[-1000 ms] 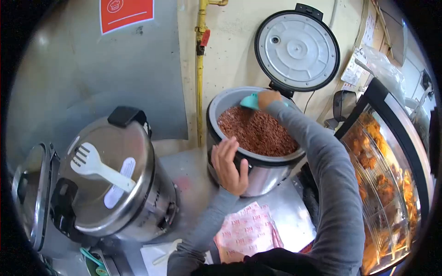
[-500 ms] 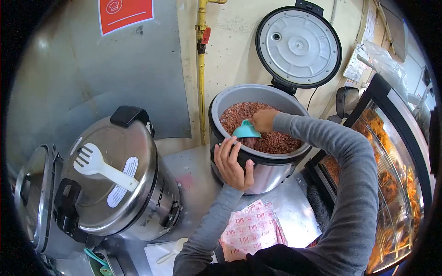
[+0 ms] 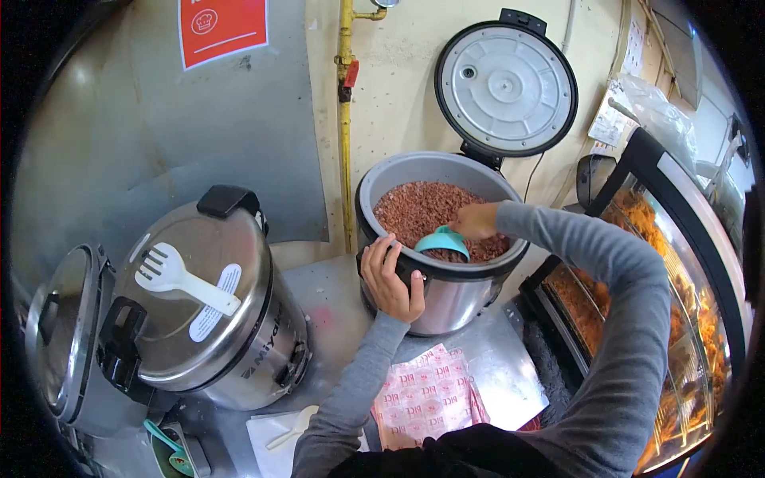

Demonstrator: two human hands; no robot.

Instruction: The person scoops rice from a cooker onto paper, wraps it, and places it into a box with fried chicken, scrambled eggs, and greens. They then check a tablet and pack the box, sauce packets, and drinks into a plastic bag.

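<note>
An open rice cooker (image 3: 446, 299) stands on the steel counter, its pot full of reddish-brown rice (image 3: 418, 203) and its round lid (image 3: 506, 80) tipped up against the wall. My left hand (image 3: 388, 279) grips the cooker's near rim. My right hand (image 3: 476, 221) is inside the pot, shut on a teal scoop (image 3: 441, 241) that holds some rice just above the near side of the rice surface.
A closed steel cooker (image 3: 199, 303) sits at left with a white rice paddle (image 3: 182, 279) on its lid. Printed red-and-white paper wrappers (image 3: 426, 394) lie on the counter in front. A glass warming case with fried food (image 3: 677, 319) stands at right. A yellow pipe (image 3: 345, 119) runs up the wall.
My right hand has drawn the teal scoop from the far rim of the pot across the rice to its near side, filling it. My left hand stays on the rim.
</note>
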